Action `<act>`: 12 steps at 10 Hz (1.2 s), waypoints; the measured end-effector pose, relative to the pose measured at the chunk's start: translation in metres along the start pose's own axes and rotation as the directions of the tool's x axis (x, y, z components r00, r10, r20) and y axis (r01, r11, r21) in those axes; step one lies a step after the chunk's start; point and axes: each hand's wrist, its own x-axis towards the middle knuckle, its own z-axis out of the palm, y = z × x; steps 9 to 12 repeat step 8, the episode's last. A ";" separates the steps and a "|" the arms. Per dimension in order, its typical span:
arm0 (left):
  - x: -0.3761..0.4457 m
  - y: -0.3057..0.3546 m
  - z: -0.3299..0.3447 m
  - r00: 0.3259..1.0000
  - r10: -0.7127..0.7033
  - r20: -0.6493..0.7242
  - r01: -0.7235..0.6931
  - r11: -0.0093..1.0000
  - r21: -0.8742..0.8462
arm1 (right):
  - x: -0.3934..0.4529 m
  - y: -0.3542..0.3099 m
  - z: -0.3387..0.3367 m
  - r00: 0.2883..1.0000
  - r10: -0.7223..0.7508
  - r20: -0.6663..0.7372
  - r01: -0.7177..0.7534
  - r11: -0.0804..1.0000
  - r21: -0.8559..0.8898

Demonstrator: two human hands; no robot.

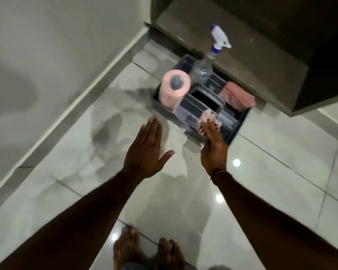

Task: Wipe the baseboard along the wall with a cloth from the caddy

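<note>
A dark grey caddy (235, 131) stands on the tiled floor against a dark cabinet. My right hand (214, 149) reaches over its near edge, fingertips on a small crumpled pink-and-white cloth (206, 116) lying in the caddy; whether the fingers grip it is unclear. My left hand (146, 152) hovers flat and open above the floor, left of the caddy, holding nothing. The grey baseboard (72, 117) runs diagonally along the wall at the left, from the lower left up to the corner.
In the caddy stand a pink paper roll (174, 88), a clear spray bottle (203, 69) with a white and blue trigger, and a folded pink checked cloth (236, 95). A dark cabinet (261, 45) overhangs at the upper right. My bare feet (146, 250) are on glossy tiles.
</note>
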 end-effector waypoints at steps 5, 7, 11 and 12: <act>0.131 0.044 0.116 0.972 0.194 0.136 -0.215 0.964 0.158 | 0.137 0.112 0.051 0.977 0.209 -0.052 -0.215 0.950 -0.226; 0.133 0.043 0.107 0.967 0.204 0.154 -0.224 0.966 0.126 | 0.140 0.125 0.057 0.980 0.198 -0.002 -0.190 0.942 -0.277; 0.121 0.037 0.086 0.954 0.243 0.176 -0.262 0.961 0.094 | 0.136 0.114 0.041 0.973 0.226 0.045 -0.209 0.949 -0.236; 0.121 0.037 0.086 0.954 0.243 0.176 -0.262 0.961 0.094 | 0.136 0.114 0.041 0.973 0.226 0.045 -0.209 0.949 -0.236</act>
